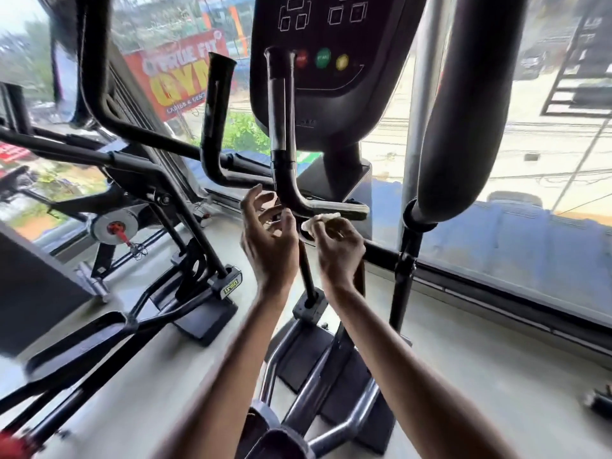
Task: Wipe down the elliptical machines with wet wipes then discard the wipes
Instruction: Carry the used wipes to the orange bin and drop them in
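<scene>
One wet wipe (319, 219), bunched white, sits near the middle of the view, pinched in the fingers of the right hand (337, 246) and pressed up against the underside of the fixed handlebar (344, 208) where its horizontal run leaves the bend. Holding it from below likely lets the fingers wrap the cloth round the tube, so one pass cleans the side that palms grip. At nine o'clock from the wipe, just beside it, the left hand (268, 233) is held up with fingers spread and loosely bent, gripping nothing that shows. It looks ready to steady the bar or take the cloth, though I cannot tell whether its fingertips touch the bend. From that bend the bar rises toward twelve o'clock, its taped grip ending in front of the console (331, 94), where red (302, 58), green (323, 58) and yellow (342, 62) buttons sit in a row. A matching handle (217, 104) stands at eleven o'clock, and a thick padded swing arm (453, 111) hangs at two o'clock, both within reach for later passes. A neighbouring elliptical (139, 167) fills nine o'clock, and a window (546, 94) runs behind everything. By my judgement the wiping is mid-course; no bin shows, so discarding looks some way off.
</scene>
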The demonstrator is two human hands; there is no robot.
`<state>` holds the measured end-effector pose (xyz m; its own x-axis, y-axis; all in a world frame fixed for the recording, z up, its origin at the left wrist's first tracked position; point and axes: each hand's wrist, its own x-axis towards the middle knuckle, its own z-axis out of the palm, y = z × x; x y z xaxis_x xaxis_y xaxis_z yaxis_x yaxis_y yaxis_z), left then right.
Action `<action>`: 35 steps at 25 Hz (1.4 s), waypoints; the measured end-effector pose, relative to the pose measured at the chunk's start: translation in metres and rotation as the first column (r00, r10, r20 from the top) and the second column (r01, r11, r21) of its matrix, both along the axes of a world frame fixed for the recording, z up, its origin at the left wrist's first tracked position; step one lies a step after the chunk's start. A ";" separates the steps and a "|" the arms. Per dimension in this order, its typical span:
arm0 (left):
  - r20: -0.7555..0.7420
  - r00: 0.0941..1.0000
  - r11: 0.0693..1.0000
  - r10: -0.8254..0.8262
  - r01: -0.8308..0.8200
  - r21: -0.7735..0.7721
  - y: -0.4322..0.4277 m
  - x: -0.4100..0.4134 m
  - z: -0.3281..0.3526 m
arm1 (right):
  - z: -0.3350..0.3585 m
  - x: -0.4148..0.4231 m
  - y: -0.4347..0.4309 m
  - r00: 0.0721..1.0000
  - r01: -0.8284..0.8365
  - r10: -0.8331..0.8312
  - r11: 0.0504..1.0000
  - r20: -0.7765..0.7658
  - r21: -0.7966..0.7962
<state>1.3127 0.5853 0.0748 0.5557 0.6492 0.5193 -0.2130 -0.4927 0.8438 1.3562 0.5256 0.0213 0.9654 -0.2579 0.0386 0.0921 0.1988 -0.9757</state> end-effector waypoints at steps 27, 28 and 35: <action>-0.494 0.213 -0.229 0.843 -0.688 -0.689 0.076 -0.751 -0.191 | -0.154 -0.630 0.179 -0.410 -0.751 0.777 -0.585 -0.479 -0.306; -0.504 0.149 -0.283 0.851 -0.678 -0.678 0.063 -0.785 -0.193 | -0.160 -0.667 0.180 -0.447 -0.710 0.757 -0.624 -0.476 -0.327; -0.563 -0.197 -0.573 0.803 -0.519 -0.635 -0.001 -0.969 -0.202 | -0.159 -0.885 0.179 -0.636 -0.441 0.645 -0.755 -0.424 -0.485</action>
<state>0.3441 0.5844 -0.1276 -0.8785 0.1612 -0.4497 -0.4039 0.2522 0.8794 0.4709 0.7041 -0.1375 -0.5247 0.8123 -0.2546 0.4712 0.0281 -0.8816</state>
